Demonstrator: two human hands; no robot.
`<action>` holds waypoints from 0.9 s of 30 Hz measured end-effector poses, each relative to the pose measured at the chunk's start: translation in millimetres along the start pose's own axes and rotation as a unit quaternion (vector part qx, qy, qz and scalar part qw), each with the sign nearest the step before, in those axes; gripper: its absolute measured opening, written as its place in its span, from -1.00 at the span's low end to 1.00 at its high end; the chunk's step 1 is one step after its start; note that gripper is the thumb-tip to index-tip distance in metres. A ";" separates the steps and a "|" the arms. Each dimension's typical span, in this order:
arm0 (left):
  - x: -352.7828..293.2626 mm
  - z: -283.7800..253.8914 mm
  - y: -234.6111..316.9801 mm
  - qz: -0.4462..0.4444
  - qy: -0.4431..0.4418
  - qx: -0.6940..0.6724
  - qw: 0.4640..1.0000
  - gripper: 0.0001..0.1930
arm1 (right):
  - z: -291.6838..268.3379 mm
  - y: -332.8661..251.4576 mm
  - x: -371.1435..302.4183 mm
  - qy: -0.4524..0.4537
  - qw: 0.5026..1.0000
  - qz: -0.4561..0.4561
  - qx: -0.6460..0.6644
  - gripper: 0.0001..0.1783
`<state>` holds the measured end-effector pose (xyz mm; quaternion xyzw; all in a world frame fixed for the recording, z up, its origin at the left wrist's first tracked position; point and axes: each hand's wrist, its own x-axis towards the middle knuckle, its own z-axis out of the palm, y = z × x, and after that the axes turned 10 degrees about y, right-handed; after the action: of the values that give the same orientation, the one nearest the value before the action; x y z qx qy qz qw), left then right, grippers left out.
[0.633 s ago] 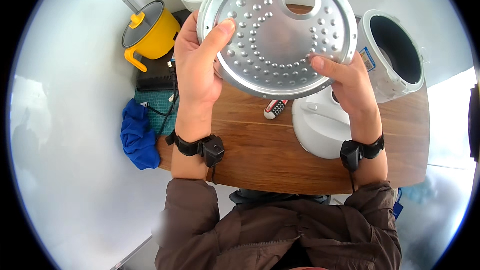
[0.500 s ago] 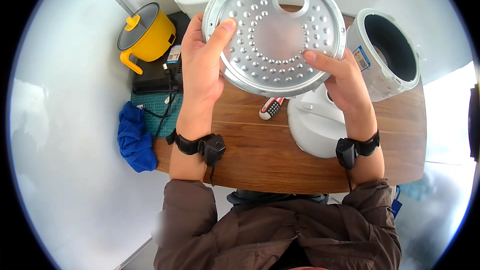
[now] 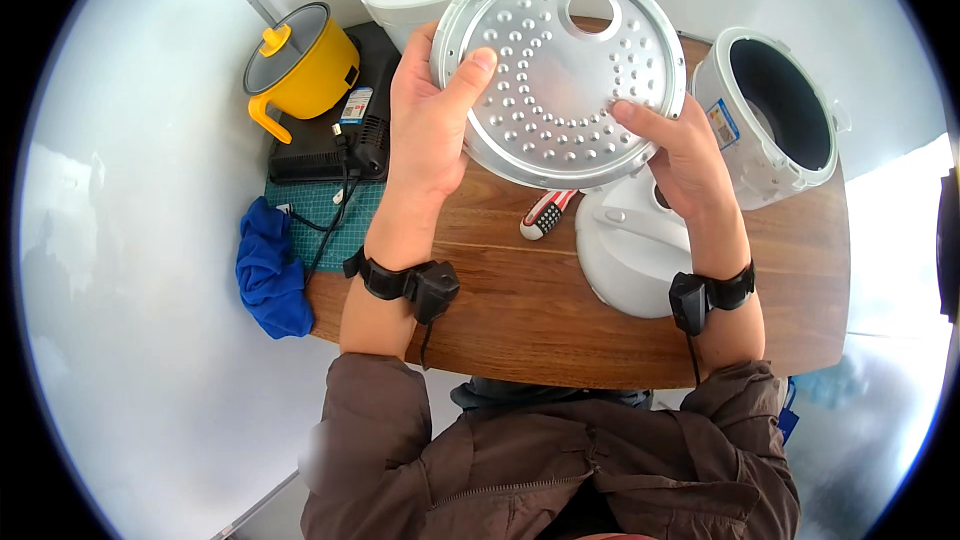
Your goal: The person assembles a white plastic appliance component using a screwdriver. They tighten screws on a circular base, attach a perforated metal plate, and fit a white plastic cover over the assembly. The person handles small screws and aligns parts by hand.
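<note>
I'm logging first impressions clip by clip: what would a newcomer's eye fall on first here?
First, the shiny, dimpled metal disc, held up near the top centre between the left hand and right hand. Then the bright yellow pot at the upper left, and the crumpled blue cloth below it at the table's left edge.

Items before me, by count: my hands, two; black wrist devices, two; dimpled metal disc, one; yellow pot, one; blue cloth, one; green mat, one; red-and-white tool handle, one; open white housing, one; wooden table, one.
</note>
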<state>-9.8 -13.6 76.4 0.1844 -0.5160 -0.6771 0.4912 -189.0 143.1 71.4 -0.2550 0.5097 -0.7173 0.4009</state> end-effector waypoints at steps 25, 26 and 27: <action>-6.1 4.2 -2.9 0.053 -0.037 0.018 0.998 -0.56 | -6.3 5.3 3.1 0.026 0.999 -0.016 0.015 -0.39; -6.2 4.5 -3.2 0.056 -0.037 0.018 0.998 -0.56 | -6.4 5.2 3.2 0.027 0.999 -0.013 0.016 -0.40; -6.4 4.4 -3.3 0.059 -0.037 0.018 0.997 -0.56 | -6.2 5.0 3.2 0.026 0.999 -0.014 0.019 -0.40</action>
<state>-11.8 -5.9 73.6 0.1375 -0.5563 -0.6438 0.5071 -194.0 142.9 64.4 -0.2354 0.5026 -0.7389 0.3822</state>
